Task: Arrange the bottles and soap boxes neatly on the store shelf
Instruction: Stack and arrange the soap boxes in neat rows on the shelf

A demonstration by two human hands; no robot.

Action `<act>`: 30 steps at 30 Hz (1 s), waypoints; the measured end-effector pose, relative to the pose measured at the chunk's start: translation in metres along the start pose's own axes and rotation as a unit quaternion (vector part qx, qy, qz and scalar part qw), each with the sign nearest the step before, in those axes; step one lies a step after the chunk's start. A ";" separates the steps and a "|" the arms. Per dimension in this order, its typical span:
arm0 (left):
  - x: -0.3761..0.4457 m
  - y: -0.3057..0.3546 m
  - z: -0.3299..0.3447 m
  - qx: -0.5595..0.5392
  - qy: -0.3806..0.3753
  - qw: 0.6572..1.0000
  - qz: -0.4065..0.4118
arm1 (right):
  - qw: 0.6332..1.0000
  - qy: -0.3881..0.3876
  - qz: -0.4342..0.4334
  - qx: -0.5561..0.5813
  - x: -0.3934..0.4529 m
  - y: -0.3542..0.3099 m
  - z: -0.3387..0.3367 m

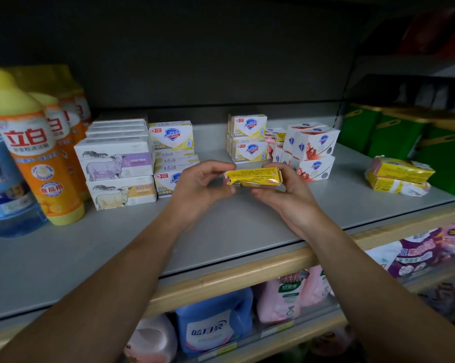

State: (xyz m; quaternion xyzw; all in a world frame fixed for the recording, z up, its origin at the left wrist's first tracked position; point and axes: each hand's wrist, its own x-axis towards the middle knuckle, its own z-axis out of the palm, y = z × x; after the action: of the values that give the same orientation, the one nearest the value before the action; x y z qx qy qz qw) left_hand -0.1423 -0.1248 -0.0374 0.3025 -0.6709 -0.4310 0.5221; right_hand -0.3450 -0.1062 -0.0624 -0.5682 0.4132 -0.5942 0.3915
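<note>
My left hand point(203, 186) and my right hand point(284, 189) hold a yellow wrapped soap bar point(252, 177) between them above the grey shelf point(221, 231). Each hand grips one end with curled fingers. Behind stand stacks of yellow-and-white Safeguard boxes point(248, 138) and a second such stack point(172, 146), red-and-white Safeguard boxes point(312, 148) and sheep-print soap boxes point(116, 163). Orange dish-soap bottles point(35, 148) with yellow caps stand at the left, next to a blue bottle point(4, 184). Two more yellow wrapped bars point(399, 176) lie stacked at the right.
Green containers point(394, 134) stand on the neighbouring shelf at the right. A wooden shelf edge point(234, 276) runs below my arms. Underneath are a blue detergent jug point(213, 320), pink bottles point(286, 294) and purple packs point(417, 252).
</note>
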 end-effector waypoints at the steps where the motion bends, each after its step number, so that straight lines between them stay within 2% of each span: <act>1: -0.001 0.000 -0.001 -0.003 0.001 1.000 -0.004 | 1.000 0.005 -0.006 -0.016 0.000 0.000 0.001; 4: -0.003 0.002 -0.003 -0.038 0.008 0.998 -0.046 | 0.995 0.038 -0.029 -0.090 -0.004 -0.005 0.007; 8: -0.009 0.007 0.004 0.031 0.049 0.997 -0.059 | 0.992 0.060 -0.015 -0.113 -0.008 -0.015 0.009; 11: -0.009 0.012 0.016 0.080 0.011 0.993 -0.081 | 0.990 0.060 0.023 -0.127 -0.015 -0.021 0.005; 14: -0.007 0.021 0.032 0.067 -0.022 0.991 -0.113 | 0.980 0.051 0.009 -0.192 -0.027 -0.030 -0.013; 16: -0.006 0.024 0.048 0.051 -0.036 0.987 -0.146 | 0.958 0.009 -0.036 -0.285 -0.037 -0.038 -0.034; 19: -0.006 0.026 0.080 0.045 -0.053 0.981 -0.184 | 0.887 -0.095 -0.080 -0.445 -0.049 -0.050 -0.065; 21: -0.005 0.026 0.103 0.033 -0.051 0.977 -0.205 | 0.852 -0.111 -0.087 -0.504 -0.056 -0.055 -0.085; 24: -0.002 0.024 0.134 -0.037 -0.050 0.971 -0.231 | 0.838 -0.089 -0.082 -0.533 -0.067 -0.056 -0.114; 28: 0.007 0.023 0.164 -0.157 -0.063 0.950 -0.263 | 0.877 0.016 -0.041 -0.479 -0.079 -0.048 -0.151; 29: 0.010 0.021 0.168 -0.126 -0.057 0.958 -0.251 | 0.873 0.051 -0.030 -0.484 -0.080 -0.046 -0.161; 30: 0.013 0.017 0.170 -0.044 -0.052 0.973 -0.221 | 0.863 0.081 -0.017 -0.498 -0.080 -0.044 -0.172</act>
State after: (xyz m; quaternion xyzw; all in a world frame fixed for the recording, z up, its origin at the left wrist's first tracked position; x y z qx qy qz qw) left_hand -0.3081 -0.0837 -0.0309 0.3975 -0.5942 -0.5800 0.3905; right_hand -0.5124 -0.0078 -0.0519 -0.6446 0.6744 -0.3599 0.0114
